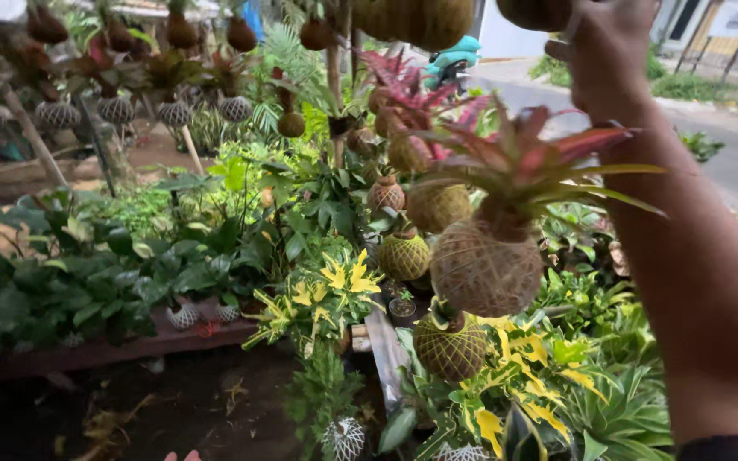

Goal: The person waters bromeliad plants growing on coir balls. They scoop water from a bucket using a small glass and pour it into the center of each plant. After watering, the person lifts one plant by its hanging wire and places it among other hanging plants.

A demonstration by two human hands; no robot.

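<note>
Reaching up: right hand (608, 55) above hanging round coir-wrapped moss ball with red-green bromeliad (489, 265), likely at its hanger; fingers' state unclear | ball dangles right of yellow-green croton leaves (339, 286) | left fingers (183, 457) barely visible below croton, state unclear.

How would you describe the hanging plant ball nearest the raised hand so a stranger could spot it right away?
Start at the raised right hand at the top right, then drop down beside the forearm. There hangs the biggest fibre ball, tan and string-wrapped. Unlike the smaller green-netted balls below it, it carries a spiky red-and-green plant on top.
</note>
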